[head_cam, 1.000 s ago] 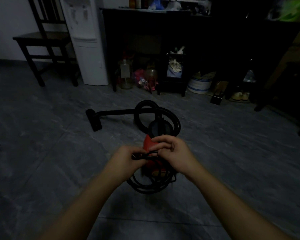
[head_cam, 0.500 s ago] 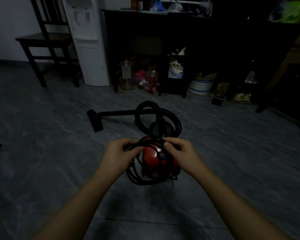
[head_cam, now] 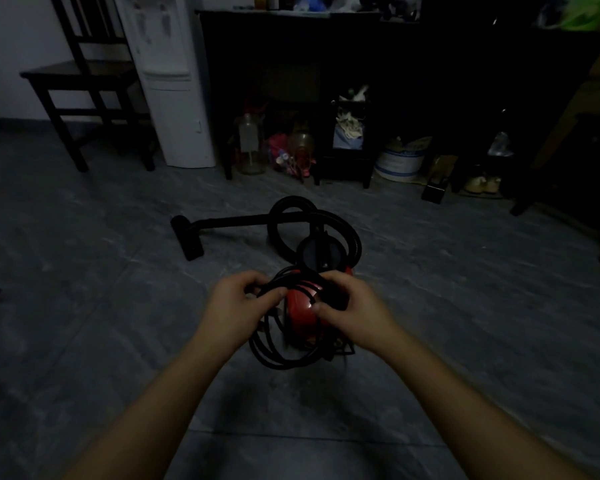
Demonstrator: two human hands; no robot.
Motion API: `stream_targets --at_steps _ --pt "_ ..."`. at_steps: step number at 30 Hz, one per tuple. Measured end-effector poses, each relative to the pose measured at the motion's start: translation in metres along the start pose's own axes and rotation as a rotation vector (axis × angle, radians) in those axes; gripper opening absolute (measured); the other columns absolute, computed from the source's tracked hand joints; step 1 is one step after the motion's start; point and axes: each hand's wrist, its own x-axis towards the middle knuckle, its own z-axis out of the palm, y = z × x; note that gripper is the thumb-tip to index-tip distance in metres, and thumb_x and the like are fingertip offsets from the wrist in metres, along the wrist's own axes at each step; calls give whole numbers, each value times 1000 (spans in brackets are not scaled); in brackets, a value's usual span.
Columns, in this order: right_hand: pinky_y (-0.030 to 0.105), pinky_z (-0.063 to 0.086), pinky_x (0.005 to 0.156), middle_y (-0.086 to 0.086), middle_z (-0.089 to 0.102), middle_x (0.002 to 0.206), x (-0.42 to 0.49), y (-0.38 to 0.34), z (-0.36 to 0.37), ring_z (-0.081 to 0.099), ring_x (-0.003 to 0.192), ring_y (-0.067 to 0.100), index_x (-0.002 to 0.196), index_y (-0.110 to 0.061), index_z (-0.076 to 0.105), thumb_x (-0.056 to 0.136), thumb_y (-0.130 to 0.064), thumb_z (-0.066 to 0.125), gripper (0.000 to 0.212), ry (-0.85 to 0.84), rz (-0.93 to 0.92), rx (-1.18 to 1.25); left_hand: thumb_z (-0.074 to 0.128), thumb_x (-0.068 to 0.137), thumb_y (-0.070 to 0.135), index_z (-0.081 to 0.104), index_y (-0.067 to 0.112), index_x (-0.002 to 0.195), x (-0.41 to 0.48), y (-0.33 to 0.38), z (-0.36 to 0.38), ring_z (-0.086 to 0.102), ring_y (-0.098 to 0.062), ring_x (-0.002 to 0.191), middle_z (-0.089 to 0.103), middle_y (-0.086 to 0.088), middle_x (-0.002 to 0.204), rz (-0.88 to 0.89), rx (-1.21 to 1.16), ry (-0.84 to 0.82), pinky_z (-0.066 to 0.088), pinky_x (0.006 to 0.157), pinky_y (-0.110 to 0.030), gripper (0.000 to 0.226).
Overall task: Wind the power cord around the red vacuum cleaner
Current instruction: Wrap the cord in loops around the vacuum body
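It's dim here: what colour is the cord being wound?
The thin power cord is black; head view.

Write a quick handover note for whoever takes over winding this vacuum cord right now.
Left hand grips the power cord loops left of the red vacuum cleaner.
Right hand grips the cord over the cleaner's top.
The cleaner stands on the floor, its hose curled behind it.
Done: several loops gathered, draped from the top down the near-left side.
Left: settle the loops snugly round the body; the plug end is not visible.
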Motion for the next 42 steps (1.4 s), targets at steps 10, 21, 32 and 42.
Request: stream_targets --at_steps 10,21,32,42 --pt "8 47 85 -13 71 105 0 2 -4 65 101 -3 115 -25 67 87 -8 69 32 -11 -15 -35 76 84 18 63 14 83 -2 -6 1 72 -20 69 74 -9 74 49 103 -145 55 58 -33 14" --pt "13 49 86 -13 73 106 -1 2 -10 66 102 -3 113 -30 71 88 -13 70 30 44 17 -16 76 82 3 71 30 83 -2 -3 -1 74 -12 74 76 7 77 36 36 -241 61 62 -28 28" --pt "12 53 79 -16 73 100 -5 2 -10 68 96 0 104 -46 65 92 -32 68 19 34 75 77 69 86 -2 71 10 87 7 -12 -8 74 -33 81 75 -17 85 -170 -232 46 62 60 -34 12" --pt "16 56 78 5 72 106 -8 23 -11 68 90 12 117 -11 66 85 7 61 37 -81 184 -103 69 87 -1 72 12 89 10 -15 -13 74 -29 79 74 -15 90 -52 -190 114 62 68 -37 13"
